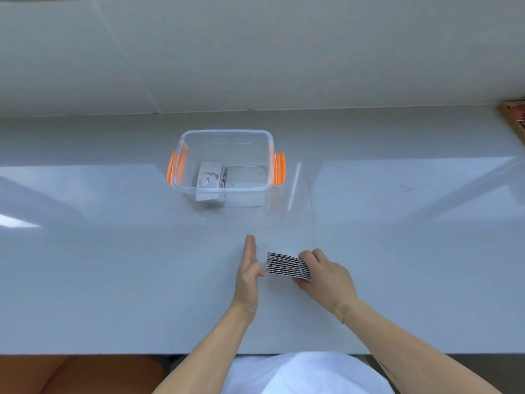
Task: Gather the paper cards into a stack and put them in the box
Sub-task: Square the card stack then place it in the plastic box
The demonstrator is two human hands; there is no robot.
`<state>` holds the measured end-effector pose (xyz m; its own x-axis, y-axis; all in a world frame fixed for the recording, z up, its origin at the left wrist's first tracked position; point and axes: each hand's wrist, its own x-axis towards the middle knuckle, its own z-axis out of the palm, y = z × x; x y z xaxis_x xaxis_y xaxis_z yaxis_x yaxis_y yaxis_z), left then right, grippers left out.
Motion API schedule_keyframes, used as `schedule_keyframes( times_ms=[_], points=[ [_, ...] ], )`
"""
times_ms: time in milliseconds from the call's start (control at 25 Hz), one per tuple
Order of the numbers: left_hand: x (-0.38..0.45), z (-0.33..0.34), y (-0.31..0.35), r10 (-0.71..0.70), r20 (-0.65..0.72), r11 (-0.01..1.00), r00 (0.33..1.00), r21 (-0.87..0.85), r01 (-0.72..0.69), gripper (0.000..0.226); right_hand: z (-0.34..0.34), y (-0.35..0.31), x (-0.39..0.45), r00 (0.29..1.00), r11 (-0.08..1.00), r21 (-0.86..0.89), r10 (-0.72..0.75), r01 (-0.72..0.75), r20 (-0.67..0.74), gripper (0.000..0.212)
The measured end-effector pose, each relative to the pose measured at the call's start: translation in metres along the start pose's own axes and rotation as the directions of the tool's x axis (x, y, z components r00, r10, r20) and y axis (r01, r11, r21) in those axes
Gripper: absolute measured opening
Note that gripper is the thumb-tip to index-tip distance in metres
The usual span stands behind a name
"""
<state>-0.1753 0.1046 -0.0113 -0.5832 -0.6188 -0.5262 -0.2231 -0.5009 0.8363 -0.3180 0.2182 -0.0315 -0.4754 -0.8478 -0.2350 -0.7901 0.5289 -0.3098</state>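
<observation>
White cloth (306,373) fills the near edge, and two bare forearms reach out from beside it over the worktop (113,265).

Fingers (308,255) of the right hand (326,275) curl over the far edge of a stack of cards (287,265), with the thumb under the near right corner, so the stack is pinched at its right end. The cards stand on edge, fanned a little, their dark and pale edges showing as stripes. Just left of the stack, the left hand (250,268) stands on its side with the fingers straight and pressed together, pointing far; the palm faces the stack's left end and the thumb tip is just beside the cards, though whether it touches them cannot be told. That hand holds nothing.

Well beyond the hands, toward the far side of the worktop, sits a clear box (268,166) with no lid on it and an orange clip (279,168) on each short side. Inside it, at the left, another stack of cards (210,180) lies flat; the top card shows the word "love". The right half of the box floor is bare.

At the far right edge a brown tray corner (511,115) pokes into view. A pale wall (255,52) rises behind the worktop.
</observation>
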Motion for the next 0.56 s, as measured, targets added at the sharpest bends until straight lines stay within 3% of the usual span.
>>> schedule_keyframes(
  times_ms=[120,200,240,320,400,480,560],
  points=[
    [-0.005,0.008,-0.001,-0.007,0.112,0.962,0.994,0.272,-0.024,0.075,0.001,0.001,0.000,1.000,1.000,-0.005,-0.018,0.018,-0.024,0.035],
    [-0.004,0.007,0.002,0.066,0.144,0.861,0.987,0.492,-0.130,0.066,0.001,0.002,0.001,0.999,1.000,-0.006,-0.030,0.030,-0.029,0.034],
    [-0.002,0.004,0.005,0.138,0.177,0.745,0.975,0.630,-0.220,0.064,0.000,0.003,0.001,0.999,0.999,-0.008,-0.034,0.034,-0.023,0.035],
    [0.005,0.004,0.009,0.244,0.331,0.364,0.912,0.840,-0.402,0.061,-0.002,0.003,0.001,0.999,0.999,-0.016,-0.039,0.039,-0.007,0.036],
    [0.010,0.009,0.011,0.202,0.432,0.110,0.879,0.882,-0.459,0.052,-0.002,0.002,0.000,1.000,0.999,-0.027,-0.029,0.029,-0.006,0.036],
    [0.012,0.012,0.014,0.171,0.423,0.044,0.890,0.899,-0.436,0.044,-0.004,0.000,-0.002,1.000,1.000,-0.008,0.004,-0.004,-0.007,0.040],
    [0.014,0.010,0.013,0.187,0.412,0.044,0.892,0.903,-0.427,0.040,-0.005,0.002,-0.009,0.995,0.985,0.141,0.091,-0.094,0.031,0.066]
  ],
)
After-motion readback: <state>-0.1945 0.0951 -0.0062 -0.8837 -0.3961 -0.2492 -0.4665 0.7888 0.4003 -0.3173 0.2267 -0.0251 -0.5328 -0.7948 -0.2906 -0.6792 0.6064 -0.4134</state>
